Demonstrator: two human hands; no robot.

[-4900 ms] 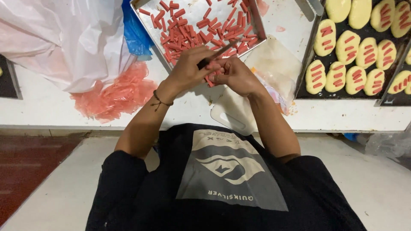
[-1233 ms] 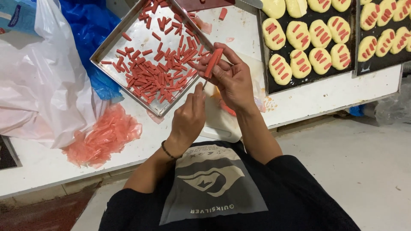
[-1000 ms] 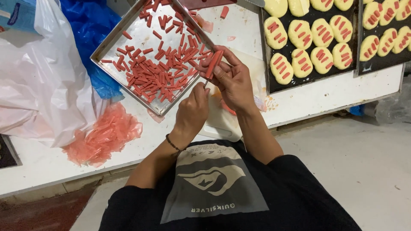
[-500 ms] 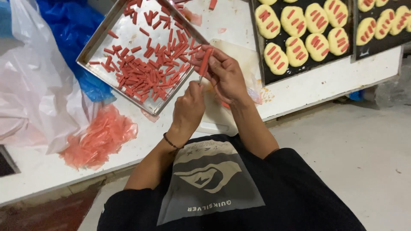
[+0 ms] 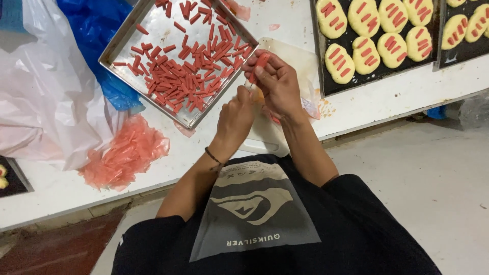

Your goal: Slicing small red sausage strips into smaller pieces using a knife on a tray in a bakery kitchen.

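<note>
- Red sausage piece [image 5: 261, 62] sits pinched in the fingers of the right hand [image 5: 277, 86], held up over the cutting board [image 5: 293, 61], just beside the tray [image 5: 118, 47].
- The left hand [image 5: 235, 116] is clenched below it, knuckles up; it seems to grip something thin, maybe a small knife, but I cannot make it out.
- The piece is held close to the tray, probably so cut bits drop among the red sticks [image 5: 188, 76] heaped there.
- Dark baking trays [image 5: 326, 87] with dough rounds [image 5: 340, 63], each topped with red strips, lie within reach on the white tabletop [image 5: 61, 183].
- A pile of pink casings [image 5: 122, 153] lies beside a plastic bag [image 5: 46, 102].
- The baking trays run off the picture's edge; the board is half hidden by the hands.
</note>
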